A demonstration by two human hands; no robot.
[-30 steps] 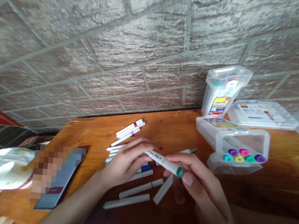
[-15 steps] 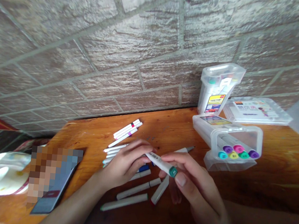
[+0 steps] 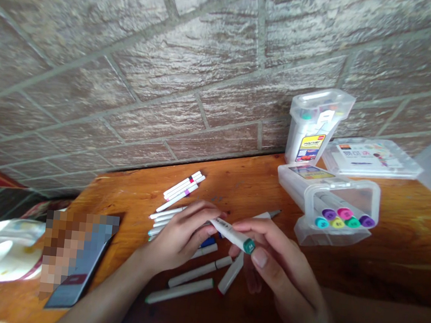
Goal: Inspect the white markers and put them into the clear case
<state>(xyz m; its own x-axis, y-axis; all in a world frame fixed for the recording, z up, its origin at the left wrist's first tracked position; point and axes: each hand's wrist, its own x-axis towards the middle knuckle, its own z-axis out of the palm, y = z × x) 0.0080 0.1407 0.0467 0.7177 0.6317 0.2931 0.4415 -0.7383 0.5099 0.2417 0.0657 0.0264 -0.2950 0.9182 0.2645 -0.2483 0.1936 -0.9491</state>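
Note:
Between my two hands is a white marker [image 3: 231, 234] with a dark green end pointing right. My left hand [image 3: 184, 232] pinches its far left end, with the fingers curled over it. My right hand [image 3: 285, 264] has its fingertips on the barrel and its thumb by the green end. Under and around my hands lie several loose markers, among them a white marker with a green tip [image 3: 180, 291], a marker with a dark band [image 3: 200, 272] and a red-ended marker [image 3: 230, 274]. My left hand partly hides a row of white pens [image 3: 166, 216].
An open clear case [image 3: 375, 197] lies on its side at right, holding several markers. Behind it stands a closed clear marker box [image 3: 306, 124], beside a flat plastic case [image 3: 376, 157]. Thin pens [image 3: 182, 186] lie near the brick wall [image 3: 223, 81]. A phone [image 3: 83, 270] rests at left.

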